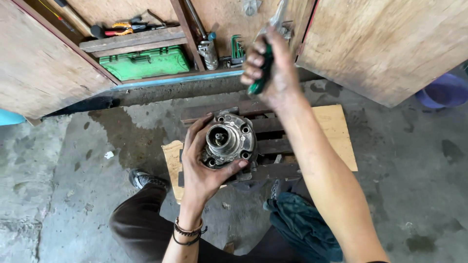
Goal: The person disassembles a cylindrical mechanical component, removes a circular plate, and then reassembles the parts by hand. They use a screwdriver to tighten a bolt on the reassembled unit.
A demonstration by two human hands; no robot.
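My left hand grips a round metal wheel hub with bolt holes around its flange, holding it above a wooden board on the floor. My right hand is raised toward the open cabinet and is closed around a tool with a green handle and a metal shaft that points upward. The tool's tip is hard to make out against the cabinet. Dark metal bars lie on the board under the hub.
An open wooden cabinet holds a green tool case, pliers with orange grips, hex keys and other tools. Its doors swing out on both sides. A dark teal rag lies on my leg. A purple tub stands at the right.
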